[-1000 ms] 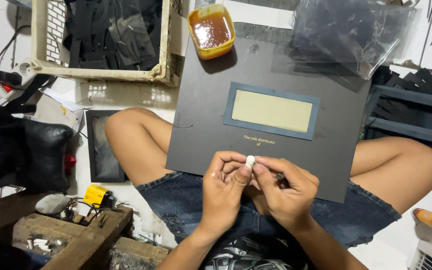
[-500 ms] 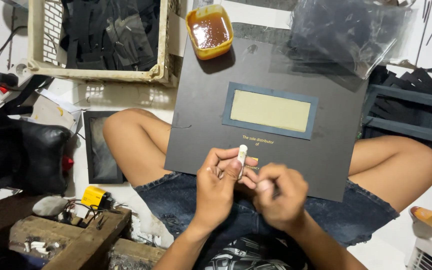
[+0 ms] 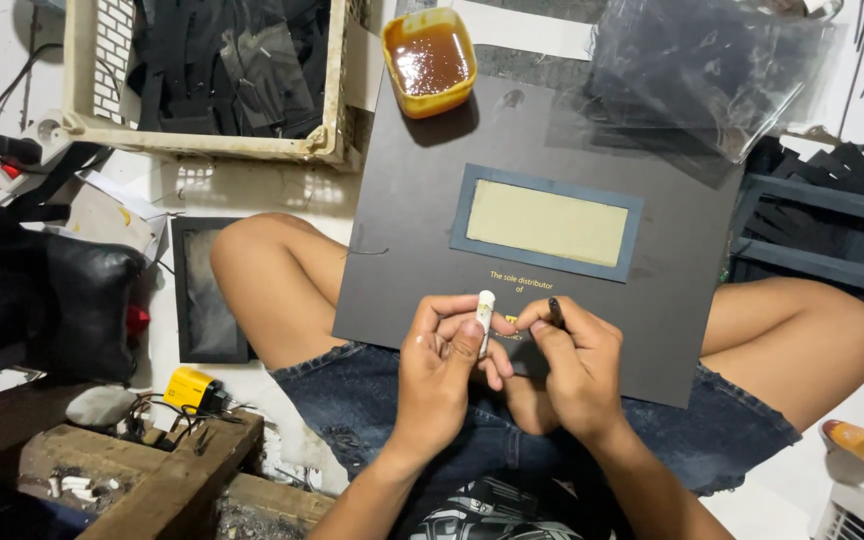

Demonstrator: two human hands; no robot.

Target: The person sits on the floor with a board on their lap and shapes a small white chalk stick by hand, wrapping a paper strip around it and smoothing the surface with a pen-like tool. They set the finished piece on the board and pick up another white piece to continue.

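A large dark board [image 3: 422, 220] with a tan rectangular window [image 3: 547, 222] framed in blue-grey rests on my lap. My left hand [image 3: 442, 370] pinches a small white cylinder [image 3: 484, 305], held upright at the board's near edge. Right beside it, my right hand [image 3: 577, 365] grips a thin dark stick [image 3: 556, 312] between thumb and fingers. The two hands touch each other over the board's lower edge.
A yellow tub of brown glue [image 3: 430, 60] sits at the board's far edge. A cream crate of black pieces [image 3: 202, 75] stands far left, clear plastic sheets [image 3: 702, 70] far right, a black bag [image 3: 37, 300] and wooden planks [image 3: 142, 470] to my left.
The hands were pressed together on the white cylinder; the right hand pulled away briefly and now holds a thin dark stick beside the left, which keeps the cylinder upright.
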